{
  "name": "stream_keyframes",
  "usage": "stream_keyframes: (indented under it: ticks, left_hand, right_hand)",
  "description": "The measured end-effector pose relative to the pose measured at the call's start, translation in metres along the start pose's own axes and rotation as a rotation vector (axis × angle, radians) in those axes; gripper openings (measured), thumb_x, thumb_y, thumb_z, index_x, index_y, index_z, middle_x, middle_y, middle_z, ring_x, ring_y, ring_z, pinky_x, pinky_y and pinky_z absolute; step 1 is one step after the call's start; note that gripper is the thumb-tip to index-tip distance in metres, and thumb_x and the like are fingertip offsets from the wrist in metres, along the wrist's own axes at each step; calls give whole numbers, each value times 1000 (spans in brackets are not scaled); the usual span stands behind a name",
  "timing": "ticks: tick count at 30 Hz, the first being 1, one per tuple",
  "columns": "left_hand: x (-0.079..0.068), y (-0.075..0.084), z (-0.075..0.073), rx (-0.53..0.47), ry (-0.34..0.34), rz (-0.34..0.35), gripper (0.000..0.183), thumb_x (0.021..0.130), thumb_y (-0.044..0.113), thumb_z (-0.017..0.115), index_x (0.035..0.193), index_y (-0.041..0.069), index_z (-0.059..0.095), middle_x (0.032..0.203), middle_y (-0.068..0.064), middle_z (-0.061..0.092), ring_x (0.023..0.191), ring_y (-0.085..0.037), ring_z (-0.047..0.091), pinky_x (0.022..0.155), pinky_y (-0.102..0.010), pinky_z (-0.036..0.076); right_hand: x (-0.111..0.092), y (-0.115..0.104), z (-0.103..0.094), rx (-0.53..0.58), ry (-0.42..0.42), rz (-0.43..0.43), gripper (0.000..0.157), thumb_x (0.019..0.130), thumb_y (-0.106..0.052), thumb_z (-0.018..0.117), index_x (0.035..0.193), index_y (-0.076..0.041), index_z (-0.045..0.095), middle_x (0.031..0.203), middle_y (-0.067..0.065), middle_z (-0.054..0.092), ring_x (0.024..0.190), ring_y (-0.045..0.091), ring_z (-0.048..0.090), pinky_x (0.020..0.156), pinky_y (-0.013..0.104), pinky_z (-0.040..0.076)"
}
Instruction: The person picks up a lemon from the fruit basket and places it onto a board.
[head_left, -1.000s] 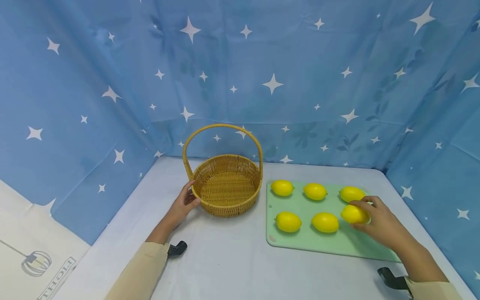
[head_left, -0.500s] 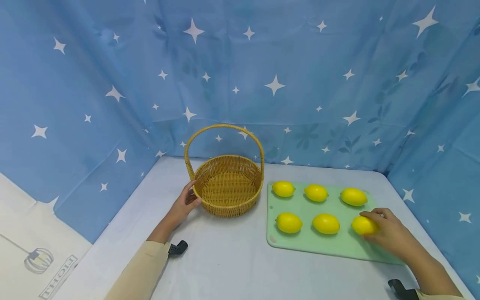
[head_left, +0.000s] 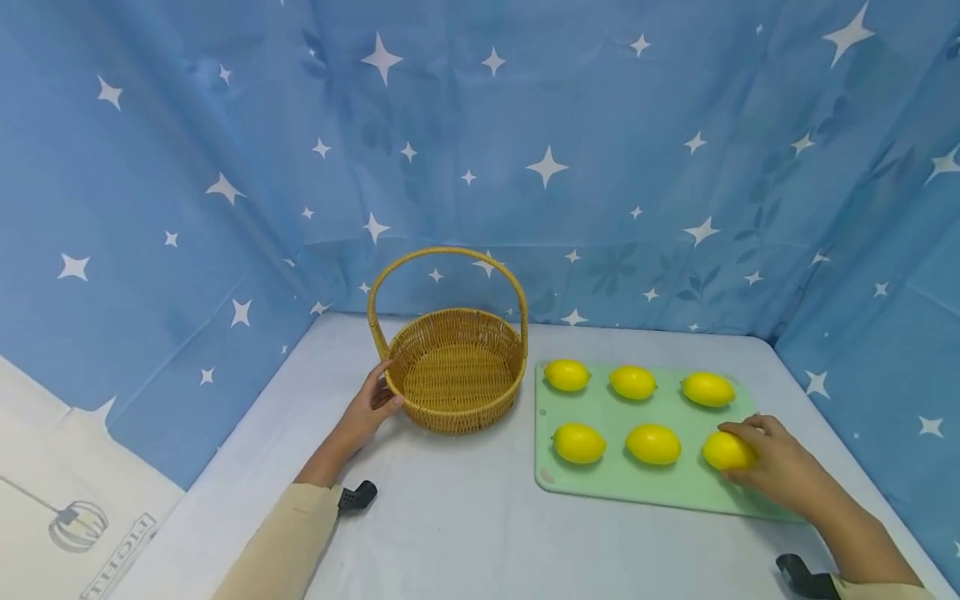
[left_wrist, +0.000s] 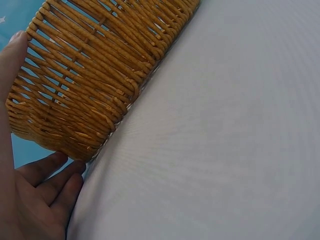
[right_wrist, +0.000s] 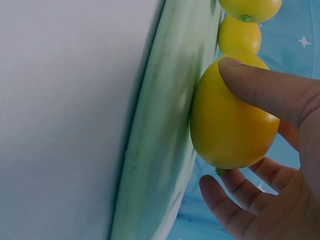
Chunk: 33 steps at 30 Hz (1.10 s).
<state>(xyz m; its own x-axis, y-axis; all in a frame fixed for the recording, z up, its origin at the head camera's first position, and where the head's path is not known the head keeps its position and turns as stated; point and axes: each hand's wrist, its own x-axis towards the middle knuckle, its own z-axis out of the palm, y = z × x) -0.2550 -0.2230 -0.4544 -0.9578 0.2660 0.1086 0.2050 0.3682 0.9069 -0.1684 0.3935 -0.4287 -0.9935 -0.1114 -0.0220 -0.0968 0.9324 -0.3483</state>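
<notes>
My right hand (head_left: 772,462) holds a yellow lemon (right_wrist: 235,120) at the near right of the pale green board (head_left: 600,487). In the right wrist view, the thumb lies across the lemon's side, two lower fingers are bent beneath its tip, and the lemon sits right at the board's surface. My left hand (head_left: 367,410) touches the left side of a brown woven basket (head_left: 457,421) with a tall arched handle. The left wrist view has the thumb at the basket's rim and relaxed fingers (left_wrist: 52,187) by its lower wall. The basket's inside shows only bare weave.
Other lemons lie on the board: three along the back row, ending in the back right lemon (head_left: 708,389), and two in front, including the front left lemon (head_left: 579,443). A white-covered table (head_left: 465,525) carries everything. A blue star-patterned curtain (head_left: 480,167) hangs behind.
My right hand has moved the lemon right and toward the near side, in line with the front row. During the last half second it has stayed put. My left hand remains at the basket.
</notes>
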Motion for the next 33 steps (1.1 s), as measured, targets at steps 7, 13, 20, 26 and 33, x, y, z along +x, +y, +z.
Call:
stream_keyframes:
  ticks: [7,13,20,26,33]
  left_hand:
    - [1,2,-1,13,9,3,76,99,24,60,157,20,12,153,-28,25,134,-41,38,109,-51,33]
    - [-2,0,0,0,11,0,76,99,24,60,157,21,13,153,-28,25,134,-41,38,109,-51,32]
    - [-2,-1,0,-10,7,-2,75,99,24,60,157,22,12,153,-27,24,135,-40,36,109,-51,33]
    - [-1,2,0,-14,2,8,75,99,20,59,157,19,12,153,-29,25,134,-42,37,109,-52,33]
    - [5,-15,1,-28,12,15,76,99,23,60,157,24,12,154,-27,23,135,-41,36,110,-51,31]
  right_hand:
    - [2,-5,-2,13,-39,29,85,69,-43,86,136,-2,53,123,28,38,106,51,42,85,74,36]
    - [2,-8,-2,7,-24,27,87,68,-45,86,135,-1,53,116,25,42,102,48,43,83,71,38]
    - [3,-7,-5,-9,-43,48,83,69,-46,85,132,-1,56,113,26,43,102,48,44,85,71,38]
    - [2,-6,-9,-21,-62,50,83,67,-47,86,130,-1,56,113,27,44,101,47,46,85,71,39]
    - [2,-5,-9,-23,-59,38,87,66,-49,86,131,-1,55,111,26,43,96,43,48,81,68,42]
